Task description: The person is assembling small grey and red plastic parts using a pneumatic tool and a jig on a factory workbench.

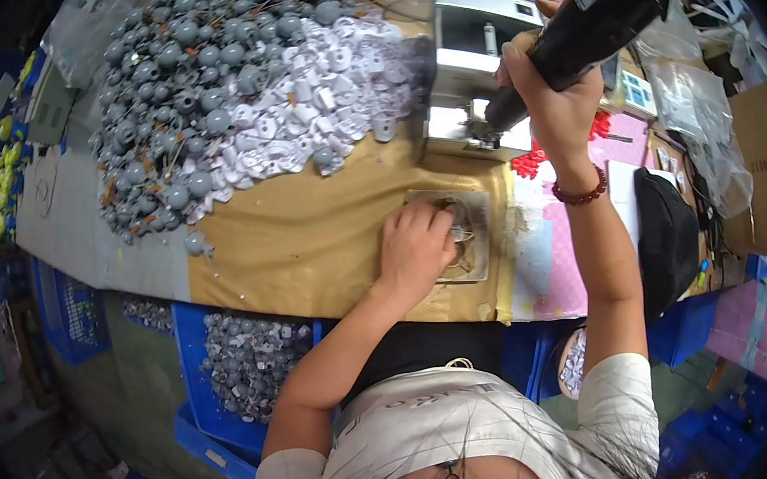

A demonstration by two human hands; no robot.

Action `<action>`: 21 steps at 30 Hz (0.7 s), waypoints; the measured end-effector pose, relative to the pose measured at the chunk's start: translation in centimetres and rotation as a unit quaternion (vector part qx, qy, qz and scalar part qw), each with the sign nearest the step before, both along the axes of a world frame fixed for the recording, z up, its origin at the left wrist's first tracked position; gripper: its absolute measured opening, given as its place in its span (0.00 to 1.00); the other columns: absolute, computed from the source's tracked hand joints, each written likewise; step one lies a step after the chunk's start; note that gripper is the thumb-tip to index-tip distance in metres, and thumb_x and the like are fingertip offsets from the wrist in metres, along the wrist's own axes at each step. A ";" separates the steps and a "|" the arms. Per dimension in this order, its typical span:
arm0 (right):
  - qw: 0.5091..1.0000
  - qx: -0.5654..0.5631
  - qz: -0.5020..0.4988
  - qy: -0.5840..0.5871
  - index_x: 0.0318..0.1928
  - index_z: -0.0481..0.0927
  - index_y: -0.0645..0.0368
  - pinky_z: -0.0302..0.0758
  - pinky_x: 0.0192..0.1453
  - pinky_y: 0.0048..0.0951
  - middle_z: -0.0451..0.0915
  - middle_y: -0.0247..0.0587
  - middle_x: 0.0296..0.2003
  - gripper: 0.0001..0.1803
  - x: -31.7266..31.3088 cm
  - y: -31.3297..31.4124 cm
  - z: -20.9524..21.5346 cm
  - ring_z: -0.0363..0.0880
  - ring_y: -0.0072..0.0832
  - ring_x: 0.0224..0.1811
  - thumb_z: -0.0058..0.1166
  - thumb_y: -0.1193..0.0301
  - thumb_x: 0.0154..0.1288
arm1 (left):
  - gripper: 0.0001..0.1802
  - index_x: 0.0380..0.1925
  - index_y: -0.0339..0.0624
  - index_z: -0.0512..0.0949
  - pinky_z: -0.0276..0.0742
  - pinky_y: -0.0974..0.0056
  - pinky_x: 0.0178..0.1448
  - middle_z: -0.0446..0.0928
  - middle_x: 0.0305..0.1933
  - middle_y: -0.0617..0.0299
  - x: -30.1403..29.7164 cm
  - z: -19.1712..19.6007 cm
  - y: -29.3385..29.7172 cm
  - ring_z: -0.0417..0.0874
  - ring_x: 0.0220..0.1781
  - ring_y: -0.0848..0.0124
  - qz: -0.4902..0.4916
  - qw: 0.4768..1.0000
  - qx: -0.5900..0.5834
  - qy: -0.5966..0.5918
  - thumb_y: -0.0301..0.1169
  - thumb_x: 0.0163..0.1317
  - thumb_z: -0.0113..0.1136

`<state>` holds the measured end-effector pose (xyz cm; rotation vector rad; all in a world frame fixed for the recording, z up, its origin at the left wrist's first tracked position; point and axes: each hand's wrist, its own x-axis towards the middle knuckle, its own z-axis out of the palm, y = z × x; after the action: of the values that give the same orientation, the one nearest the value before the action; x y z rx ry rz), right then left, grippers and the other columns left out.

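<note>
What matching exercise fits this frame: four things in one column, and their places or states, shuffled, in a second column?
Things:
1. black handheld power tool
2. heap of grey and white round plastic parts
3. dark red bead bracelet
4. blue plastic crate of small grey parts

Places or states:
A. below the table edge, beside the person's lap
B. around the right wrist
C. spread over the left part of the table
D. held in the right hand, tip at the grey metal machine

Pairs: 1-D, 2-C, 3-B, 4-A
</note>
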<state>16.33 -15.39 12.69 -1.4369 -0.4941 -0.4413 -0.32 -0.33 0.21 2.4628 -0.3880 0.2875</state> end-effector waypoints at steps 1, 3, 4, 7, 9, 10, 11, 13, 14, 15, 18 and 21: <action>1.000 -0.017 0.000 0.011 0.38 0.78 0.62 0.75 0.30 0.21 0.81 0.30 0.26 0.09 0.4 0.2 -0.3 0.80 0.17 0.25 0.67 0.79 0.60 | 0.21 0.49 0.45 0.79 0.70 0.49 0.54 0.77 0.48 0.53 0.0 0.2 0.2 0.77 0.54 0.53 -0.010 1.000 -0.001 0.003 0.31 0.53 0.67; 0.998 -0.038 -0.006 0.042 0.37 0.78 0.62 0.75 0.30 0.21 0.81 0.31 0.26 0.09 0.9 0.4 -0.7 0.80 0.17 0.25 0.67 0.78 0.60 | 0.20 0.48 0.44 0.79 0.70 0.49 0.55 0.77 0.47 0.54 0.1 0.0 0.0 0.77 0.54 0.54 -0.007 1.000 -0.011 -0.008 0.31 0.53 0.67; 0.997 -0.043 -0.013 0.063 0.37 0.78 0.63 0.76 0.31 0.22 0.81 0.32 0.26 0.09 1.0 0.6 -0.8 0.80 0.18 0.25 0.67 0.78 0.60 | 0.20 0.48 0.44 0.79 0.70 0.49 0.55 0.77 0.47 0.55 0.2 0.0 0.0 0.77 0.54 0.54 -0.009 1.000 -0.017 -0.015 0.31 0.53 0.67; 0.991 -0.049 0.007 0.128 0.38 0.78 0.63 0.77 0.33 0.23 0.81 0.33 0.26 0.10 -0.5 1.0 -1.1 0.81 0.20 0.26 0.66 0.77 0.59 | 0.20 0.48 0.44 0.79 0.70 0.50 0.56 0.77 0.48 0.54 0.1 0.1 0.2 0.77 0.55 0.54 -0.005 1.000 -0.017 -0.019 0.30 0.52 0.67; 0.984 -0.068 0.017 0.164 0.40 0.77 0.63 0.78 0.36 0.25 0.82 0.33 0.29 0.12 -2.9 0.7 -1.5 0.81 0.19 0.30 0.66 0.78 0.56 | 0.20 0.47 0.44 0.79 0.71 0.49 0.55 0.77 0.49 0.52 0.1 0.1 0.4 0.77 0.55 0.52 -0.005 1.000 -0.013 -0.005 0.30 0.52 0.67; 0.984 -0.059 0.034 0.167 0.40 0.78 0.63 0.78 0.37 0.26 0.82 0.33 0.29 0.12 -4.2 0.5 -1.8 0.80 0.19 0.31 0.66 0.79 0.56 | 0.21 0.47 0.44 0.79 0.71 0.49 0.55 0.77 0.49 0.52 0.1 0.1 0.4 0.77 0.54 0.52 -0.007 1.000 -0.012 0.003 0.30 0.51 0.67; 0.983 -0.051 0.051 0.172 0.40 0.78 0.62 0.78 0.38 0.26 0.82 0.33 0.30 0.13 -5.5 0.4 -2.0 0.80 0.18 0.32 0.66 0.79 0.55 | 0.21 0.47 0.43 0.79 0.72 0.47 0.53 0.76 0.50 0.50 0.1 0.2 0.3 0.77 0.54 0.50 -0.001 1.000 -0.012 0.000 0.29 0.50 0.67; 0.980 -0.061 0.072 0.173 0.48 0.72 0.65 0.77 0.38 0.26 0.81 0.34 0.30 0.20 -7.7 0.5 -2.0 0.79 0.20 0.32 0.64 0.82 0.56 | 0.22 0.47 0.42 0.78 0.72 0.47 0.52 0.76 0.49 0.51 0.3 0.1 0.4 0.77 0.52 0.49 -0.013 1.000 -0.017 -0.010 0.29 0.49 0.67; 0.980 -0.070 0.078 0.168 0.52 0.70 0.66 0.77 0.38 0.26 0.80 0.35 0.30 0.23 -8.7 0.6 -1.9 0.79 0.21 0.32 0.62 0.83 0.56 | 0.21 0.46 0.41 0.78 0.72 0.47 0.52 0.75 0.48 0.52 0.3 0.0 0.4 0.77 0.52 0.50 -0.015 1.000 -0.017 -0.022 0.28 0.49 0.67; 0.980 -0.082 0.082 0.162 0.56 0.67 0.67 0.77 0.39 0.27 0.80 0.36 0.31 0.26 -9.3 0.8 -1.9 0.79 0.22 0.32 0.61 0.85 0.56 | 0.21 0.48 0.43 0.78 0.71 0.48 0.54 0.75 0.48 0.54 0.3 0.0 0.3 0.76 0.55 0.52 -0.014 1.000 -0.016 -0.010 0.28 0.50 0.66; 0.983 -0.100 0.098 0.122 0.70 0.55 0.72 0.77 0.39 0.27 0.79 0.41 0.30 0.39 -10.0 0.7 -2.7 0.79 0.24 0.31 0.55 0.90 0.59 | 0.22 0.50 0.46 0.78 0.69 0.51 0.58 0.75 0.47 0.58 0.2 -0.1 0.2 0.75 0.60 0.57 -0.012 1.000 -0.014 0.018 0.29 0.52 0.64; 0.985 -0.093 0.109 0.101 0.71 0.54 0.71 0.77 0.39 0.26 0.79 0.41 0.31 0.40 -10.1 0.7 -3.4 0.78 0.23 0.31 0.55 0.90 0.60 | 0.22 0.51 0.46 0.78 0.69 0.51 0.58 0.75 0.47 0.58 0.2 -0.2 0.3 0.75 0.60 0.58 -0.010 1.000 -0.011 0.020 0.29 0.52 0.65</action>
<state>6.20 -14.69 9.29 -1.5667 -0.5322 -0.0746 -0.14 -0.06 0.04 2.4373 -0.3903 0.2328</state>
